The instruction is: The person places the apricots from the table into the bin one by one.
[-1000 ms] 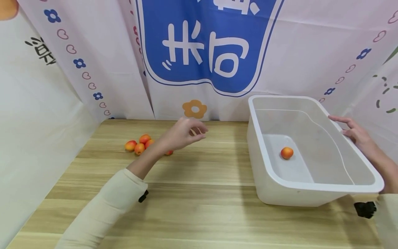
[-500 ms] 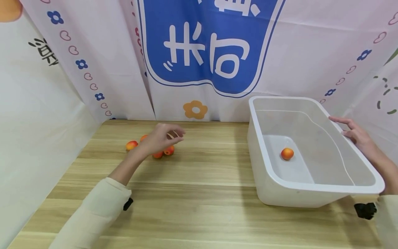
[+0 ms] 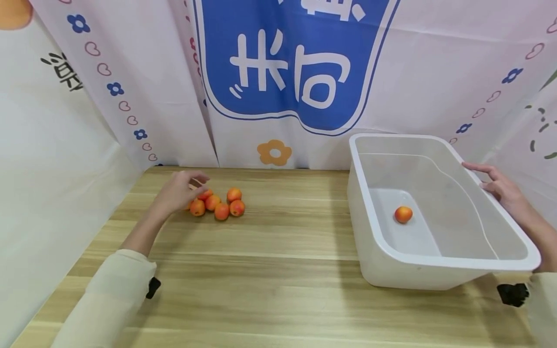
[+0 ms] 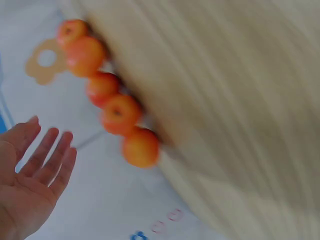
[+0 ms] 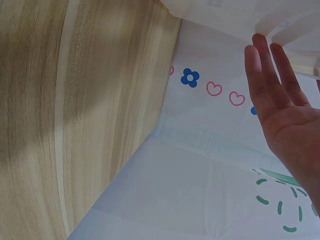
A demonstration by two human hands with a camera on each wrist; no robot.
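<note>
Several small round orange-red fruits (image 3: 213,202) lie in a cluster on the left of the wooden table. Over the left end of the cluster hovers my left hand (image 3: 174,191), its fingers loosely bent and partly hiding some fruits. In the left wrist view, that hand (image 4: 37,180) has spread fingers and holds nothing, beside a row of the fruits (image 4: 120,114). A deep white plastic bin (image 3: 364,208) stands on the right, with one such fruit (image 3: 403,214) on its floor. My right hand (image 3: 506,191) touches the bin's right rim; straight fingers (image 5: 267,75) show along its outer wall.
The wooden table (image 3: 278,285) runs up to a white printed cloth (image 3: 174,130) with a blue sign at the back. Cloth also hangs on both sides. The bin's far end stands close to the back cloth.
My left hand has moved left, from right of the fruits to over their left end, uncovering the right-hand ones. The right hand and the bin have stayed in place.
</note>
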